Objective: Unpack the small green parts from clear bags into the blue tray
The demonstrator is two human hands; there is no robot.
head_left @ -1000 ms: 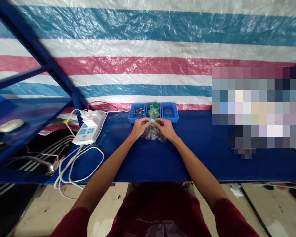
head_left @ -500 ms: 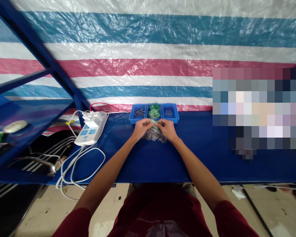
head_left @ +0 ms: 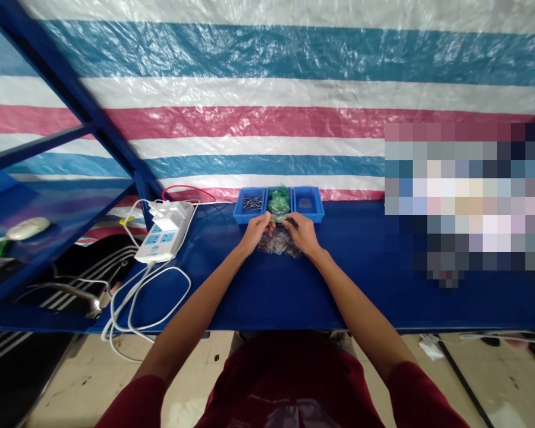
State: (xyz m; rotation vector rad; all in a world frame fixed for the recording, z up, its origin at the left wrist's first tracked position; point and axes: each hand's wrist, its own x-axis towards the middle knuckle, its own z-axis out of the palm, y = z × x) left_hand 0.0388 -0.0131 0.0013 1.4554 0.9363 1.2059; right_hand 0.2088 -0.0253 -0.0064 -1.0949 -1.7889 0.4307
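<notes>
In the middle of the blue table, my left hand [head_left: 255,232] and my right hand [head_left: 303,230] face each other with fingers pinched. Between them stretches a small plastic bag [head_left: 277,219] with a greenish edge, one end in each hand. Just below lie several clear plastic bags [head_left: 276,242] with small dark contents, partly covered by my fingers. Behind my hands three blue bins stand side by side. The left bin [head_left: 239,212] holds thin metal pieces, the middle one a crumpled green bag [head_left: 279,201], and the right bin [head_left: 316,208] a small clear packet.
A white power strip [head_left: 160,241] with a plugged-in charger and looped white cable [head_left: 134,309] lies on the left. A blue metal frame [head_left: 116,151] rises there. Striped plastic sheeting [head_left: 249,119] hangs behind the table [head_left: 276,297]. The right side is partly blurred out.
My fingers have moved slightly apart, and the greenish bag edge now stretches flat between them. My left hand has turned a little. The bins and lower bags stay put.
</notes>
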